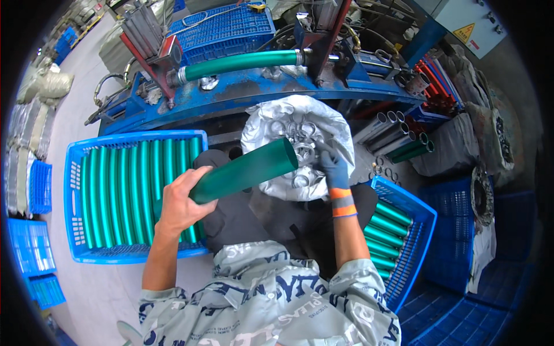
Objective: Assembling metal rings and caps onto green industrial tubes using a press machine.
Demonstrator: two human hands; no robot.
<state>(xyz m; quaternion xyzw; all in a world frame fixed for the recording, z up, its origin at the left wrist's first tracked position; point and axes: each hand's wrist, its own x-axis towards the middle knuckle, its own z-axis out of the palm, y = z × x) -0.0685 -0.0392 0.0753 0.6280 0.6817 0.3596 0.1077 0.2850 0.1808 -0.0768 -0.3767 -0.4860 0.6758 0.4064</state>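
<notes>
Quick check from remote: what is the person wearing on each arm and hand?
The left hand is bare. The right hand wears a grey-blue glove with an orange-and-grey banded cuff. Both forearms are bare below short grey sleeves printed with dark lettering.

Bright, even daylight, soft shadows — sharp centre, fisheye bending and black vignette at edges.

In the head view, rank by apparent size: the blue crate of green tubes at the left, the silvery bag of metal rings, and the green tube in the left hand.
1. Blue crate of green tubes, widest by far.
2. Silvery bag of metal rings.
3. Green tube held in the left hand; it is nearer the camera, so it may look larger than it is.
</notes>
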